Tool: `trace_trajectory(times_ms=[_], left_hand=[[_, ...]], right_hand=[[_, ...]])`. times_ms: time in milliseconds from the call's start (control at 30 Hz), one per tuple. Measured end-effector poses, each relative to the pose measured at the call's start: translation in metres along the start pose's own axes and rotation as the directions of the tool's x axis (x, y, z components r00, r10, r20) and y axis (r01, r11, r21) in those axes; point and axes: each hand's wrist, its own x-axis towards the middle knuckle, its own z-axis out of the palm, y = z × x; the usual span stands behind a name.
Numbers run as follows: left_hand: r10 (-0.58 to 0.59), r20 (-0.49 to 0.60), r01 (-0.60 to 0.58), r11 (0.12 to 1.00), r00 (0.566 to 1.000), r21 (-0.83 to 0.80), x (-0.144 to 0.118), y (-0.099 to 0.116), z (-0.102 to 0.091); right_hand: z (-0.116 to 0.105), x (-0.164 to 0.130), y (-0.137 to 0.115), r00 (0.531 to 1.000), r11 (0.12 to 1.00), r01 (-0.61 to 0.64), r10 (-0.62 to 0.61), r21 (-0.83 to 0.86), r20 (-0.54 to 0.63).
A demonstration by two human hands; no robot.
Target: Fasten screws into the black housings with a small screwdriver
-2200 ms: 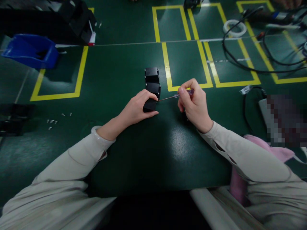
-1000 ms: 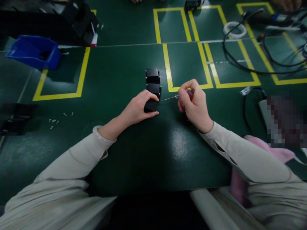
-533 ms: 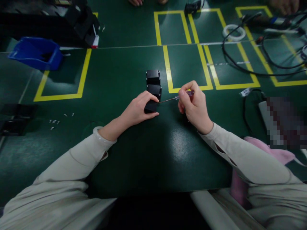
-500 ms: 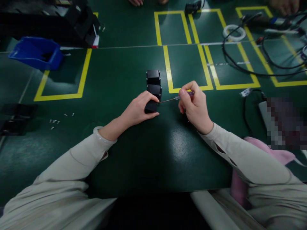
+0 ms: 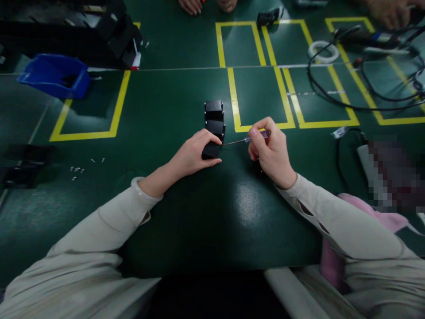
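Observation:
My left hand [image 5: 195,153] is closed round the nearest of three black blocks, thumb and fingers on its sides. This black block [image 5: 210,151] lies on the green table, in line with a middle block [image 5: 215,127] and a far block [image 5: 214,107], both with small shiny screws at their corners. A screwdriver [image 5: 247,139] with a clear handle is gripped in my right hand [image 5: 268,148]. Its thin shaft points left, and the tip meets the near block's right side by my left fingertip. The exact contact at the tip is too small to make out.
Several loose screws [image 5: 77,169] lie to the left, near dark parts [image 5: 25,166]. A blue bin [image 5: 55,77] and black equipment [image 5: 109,40] stand at the back left. Cables [image 5: 332,95] and a white tape roll [image 5: 323,52] are at right. Other people's hands [image 5: 191,6] rest at the far edge.
The view has shifted slightly, so the scene sits a little lower. Both hands keep their hold, with the screwdriver tip still at the near block.

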Motion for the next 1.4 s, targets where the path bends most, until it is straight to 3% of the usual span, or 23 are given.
trace_trajectory(times_ms=[1400], left_hand=[[0.027,-0.019,-0.027,1.000,0.999,-0.002,-0.0016,-0.0034,0.0019]], right_hand=[[0.0008,0.0000,-0.0032,1.000,1.000,-0.001,0.001,-0.013,-0.020]])
